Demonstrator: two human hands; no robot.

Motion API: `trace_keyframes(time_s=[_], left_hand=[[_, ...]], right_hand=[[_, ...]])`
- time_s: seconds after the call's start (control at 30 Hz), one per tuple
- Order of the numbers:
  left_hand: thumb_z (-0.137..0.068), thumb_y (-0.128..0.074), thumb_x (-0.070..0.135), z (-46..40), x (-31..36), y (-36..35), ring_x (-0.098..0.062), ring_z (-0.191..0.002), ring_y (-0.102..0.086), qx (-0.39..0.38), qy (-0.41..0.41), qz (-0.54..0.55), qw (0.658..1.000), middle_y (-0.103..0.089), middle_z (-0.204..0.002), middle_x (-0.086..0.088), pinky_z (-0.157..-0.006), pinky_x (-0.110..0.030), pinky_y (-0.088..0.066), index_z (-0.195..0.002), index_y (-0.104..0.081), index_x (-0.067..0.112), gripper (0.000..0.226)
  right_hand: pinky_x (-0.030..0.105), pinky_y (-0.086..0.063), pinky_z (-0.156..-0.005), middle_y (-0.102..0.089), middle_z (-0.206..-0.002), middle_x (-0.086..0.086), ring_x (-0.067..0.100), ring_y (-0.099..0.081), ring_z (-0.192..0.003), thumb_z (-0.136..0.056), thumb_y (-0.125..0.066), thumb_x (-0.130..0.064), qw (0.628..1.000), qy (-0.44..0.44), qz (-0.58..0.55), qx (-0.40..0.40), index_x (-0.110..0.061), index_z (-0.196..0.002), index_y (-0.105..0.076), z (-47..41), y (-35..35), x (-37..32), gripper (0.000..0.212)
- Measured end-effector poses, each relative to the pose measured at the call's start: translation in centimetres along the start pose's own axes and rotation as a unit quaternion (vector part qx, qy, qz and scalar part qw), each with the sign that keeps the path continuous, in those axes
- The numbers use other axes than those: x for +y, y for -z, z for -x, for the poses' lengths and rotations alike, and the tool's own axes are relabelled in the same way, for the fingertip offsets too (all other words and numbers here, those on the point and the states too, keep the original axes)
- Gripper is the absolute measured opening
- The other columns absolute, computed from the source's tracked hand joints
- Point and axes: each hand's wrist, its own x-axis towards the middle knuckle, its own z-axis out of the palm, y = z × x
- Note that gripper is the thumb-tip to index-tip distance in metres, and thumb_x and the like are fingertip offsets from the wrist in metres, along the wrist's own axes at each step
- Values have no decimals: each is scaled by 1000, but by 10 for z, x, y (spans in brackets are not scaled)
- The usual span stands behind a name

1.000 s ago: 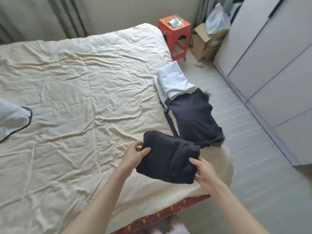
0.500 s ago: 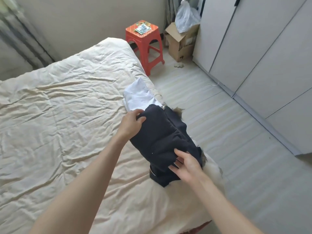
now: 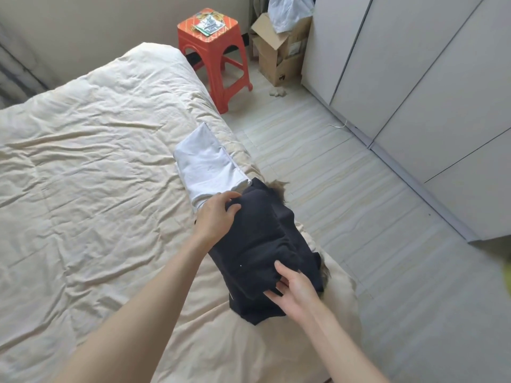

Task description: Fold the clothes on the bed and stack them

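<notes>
The folded black top [image 3: 257, 239] lies on another dark piece of clothing [image 3: 301, 244] at the right edge of the bed [image 3: 96, 175]. The left hand [image 3: 218, 217] grips its far corner, and the right hand [image 3: 293, 288] pinches its near edge. Folded white clothes [image 3: 207, 164] lie just beyond, touching the dark pile.

Left hand [image 3: 217, 214] and right hand [image 3: 294, 288] hold a folded black garment [image 3: 257, 244] on the bed [image 3: 96, 175]
</notes>
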Motion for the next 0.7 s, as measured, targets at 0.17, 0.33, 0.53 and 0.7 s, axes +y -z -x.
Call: trace_keyframes(time_s=[0.17,0.33,0.53,0.7], left_hand=[[-97,-46,28,6,-7,-13,-28,-131,-39,-43,-21,-134,990,-44,-142,-7,-108,-47,-27,-143,-38,23,47],[-96,-39,46,34,-15,-38,-26,-146,9,-133,-74,-202,967,12,-159,3,-112,-59,1,-150,-1,36,67],[-91,-39,59,63,-28,-60,-27,-144,20,-154,-86,-266,948,27,-155,-1,-112,-57,7,-148,12,40,78],[-91,-39,60,58,-27,-62,-28,-145,15,-153,-91,-287,941,24,-157,-2,-113,-57,4,-148,11,40,79]], right_hand=[[43,-54,-74,-66,-114,16,30,-61,-105,-91,-60,-9,1000,-9,2,29,-8,-122,-57,-3,0,5,31],[43,-53,-77,-66,-113,18,30,-60,-106,-92,-60,-12,998,-22,12,50,-3,-122,-56,-9,4,5,32],[46,-46,-88,-63,-103,19,33,-59,-99,-94,-57,-17,976,14,170,135,1,-112,-58,15,8,-3,26],[27,-51,-70,-64,-83,2,18,-61,-82,-91,-59,-21,928,344,135,52,-15,-88,-64,87,-31,-101,8]])
